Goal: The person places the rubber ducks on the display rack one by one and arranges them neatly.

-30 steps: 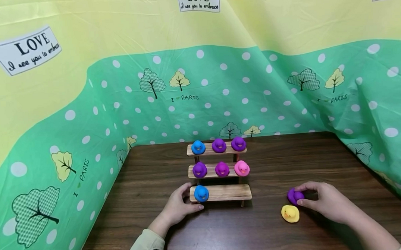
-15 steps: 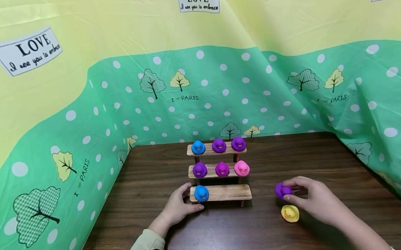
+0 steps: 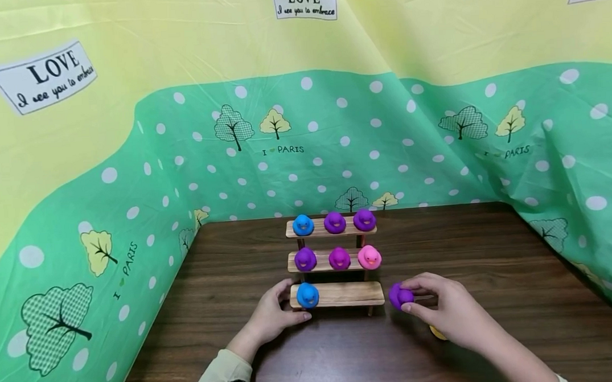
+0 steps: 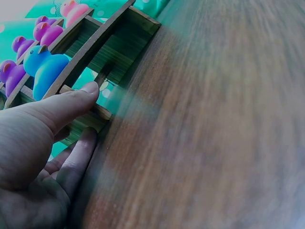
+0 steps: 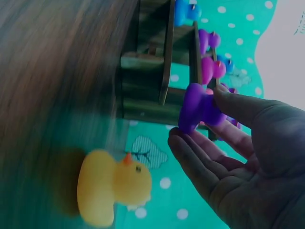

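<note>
A three-tier wooden display shelf (image 3: 348, 294) stands mid-table. My left hand (image 3: 267, 318) holds its lower left end, the thumb along the front and the fingers round the back. Just off the right end of the bottom tier, my right hand (image 3: 447, 307) pinches a purple rubber duck (image 3: 399, 296) between thumb and fingers. A blue rubber duck (image 3: 308, 296) sits at the left of that tier, close to my left hand. Beneath the right hand lies a yellow rubber duck (image 5: 97, 186), mostly covered by the hand in the head view.
Several ducks fill the upper tiers: a blue duck (image 3: 303, 225) and two purple ones on top, then purple, magenta and a pink duck (image 3: 369, 257) in the middle. A patterned green and yellow cloth (image 3: 334, 127) encloses the dark wood table (image 3: 213, 286).
My right hand has carried the purple duck left, from beside the yellow duck to near the bottom tier's right end. The left hand stays on the shelf.
</note>
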`<state>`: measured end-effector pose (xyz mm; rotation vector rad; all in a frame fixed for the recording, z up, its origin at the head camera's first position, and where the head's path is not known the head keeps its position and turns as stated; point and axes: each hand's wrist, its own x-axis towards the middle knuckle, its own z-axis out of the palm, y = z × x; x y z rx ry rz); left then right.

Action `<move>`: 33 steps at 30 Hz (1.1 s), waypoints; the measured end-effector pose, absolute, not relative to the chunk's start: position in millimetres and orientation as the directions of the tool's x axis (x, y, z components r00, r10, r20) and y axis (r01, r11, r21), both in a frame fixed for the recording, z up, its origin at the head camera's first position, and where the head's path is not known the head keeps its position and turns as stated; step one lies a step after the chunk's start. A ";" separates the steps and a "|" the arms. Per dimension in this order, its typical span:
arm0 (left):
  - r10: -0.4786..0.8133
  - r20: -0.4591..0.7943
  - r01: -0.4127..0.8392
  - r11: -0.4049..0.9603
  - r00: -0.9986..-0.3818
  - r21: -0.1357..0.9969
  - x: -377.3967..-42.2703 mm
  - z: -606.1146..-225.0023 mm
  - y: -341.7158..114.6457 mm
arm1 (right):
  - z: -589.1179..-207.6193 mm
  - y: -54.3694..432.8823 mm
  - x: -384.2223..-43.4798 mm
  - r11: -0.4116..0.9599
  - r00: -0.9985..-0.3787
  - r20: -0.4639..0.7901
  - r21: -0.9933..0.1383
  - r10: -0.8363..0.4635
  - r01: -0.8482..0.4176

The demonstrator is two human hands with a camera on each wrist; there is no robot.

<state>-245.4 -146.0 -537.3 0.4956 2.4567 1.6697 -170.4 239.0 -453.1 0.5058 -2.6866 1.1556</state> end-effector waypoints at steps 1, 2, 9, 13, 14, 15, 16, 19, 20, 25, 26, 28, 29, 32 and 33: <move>0.339 0.076 0.195 0.331 -0.938 0.923 -245.2 -537.0 -146.0 | -453.6 235.9 -170.4 0.631 -0.922 0.298 -0.673 -0.245 -0.385; 0.339 0.076 0.194 0.331 -0.938 0.924 -245.1 -536.8 -146.1 | -453.7 232.8 -170.5 0.628 -0.918 0.306 -0.670 -0.252 -0.396; 0.335 0.068 0.186 0.334 -0.940 0.924 -244.7 -538.1 -147.1 | -454.9 214.2 -173.1 0.624 -0.888 0.361 -0.634 -0.285 -0.458; 0.329 0.070 0.187 0.340 -0.942 0.922 -244.2 -538.9 -147.4 | -457.0 204.8 -176.1 0.622 -0.872 0.392 -0.614 -0.293 -0.485; 0.329 0.070 0.187 0.339 -0.942 0.922 -244.1 -539.1 -147.3 | -457.6 202.7 -176.7 0.627 -0.872 0.394 -0.609 -0.291 -0.485; 0.330 0.070 0.187 0.340 -0.941 0.922 -243.9 -539.2 -147.1 | -457.9 200.7 -177.2 0.631 -0.876 0.389 -0.612 -0.285 -0.477; 0.332 0.070 0.187 0.335 -0.941 0.923 -243.8 -539.3 -146.9 | -458.2 198.5 -177.5 0.636 -0.878 0.387 -0.609 -0.283 -0.474; 0.336 0.066 0.182 0.325 -0.939 0.928 -243.6 -539.3 -146.2 | -458.8 192.2 -178.3 0.654 -0.886 0.372 -0.603 -0.277 -0.457; 0.338 0.066 0.182 0.324 -0.939 0.929 -243.8 -539.4 -146.1 | -458.8 190.1 -178.7 0.662 -0.889 0.366 -0.599 -0.274 -0.450; 0.338 0.065 0.182 0.327 -0.939 0.927 -243.9 -538.0 -145.9 | -459.2 180.6 -182.2 0.683 -0.892 0.363 -0.581 -0.269 -0.442; 0.338 0.066 0.183 0.328 -0.939 0.927 -243.9 -537.5 -145.9 | -459.2 178.7 -183.0 0.684 -0.893 0.362 -0.581 -0.268 -0.441; 0.337 0.069 0.184 0.321 -0.939 0.929 -243.6 -536.3 -145.7 | -459.0 175.1 -184.8 0.678 -0.894 0.358 -0.588 -0.271 -0.441; 0.337 0.072 0.186 0.317 -0.939 0.930 -243.6 -535.6 -145.5 | -458.7 173.3 -185.5 0.677 -0.894 0.356 -0.590 -0.273 -0.441; 0.335 0.083 0.191 0.305 -0.939 0.933 -243.4 -533.9 -145.0 | -457.7 167.7 -187.9 0.667 -0.893 0.352 -0.598 -0.280 -0.444; 0.335 0.089 0.195 0.299 -0.938 0.934 -243.2 -533.4 -144.8 | -457.4 165.8 -188.7 0.663 -0.893 0.352 -0.601 -0.282 -0.446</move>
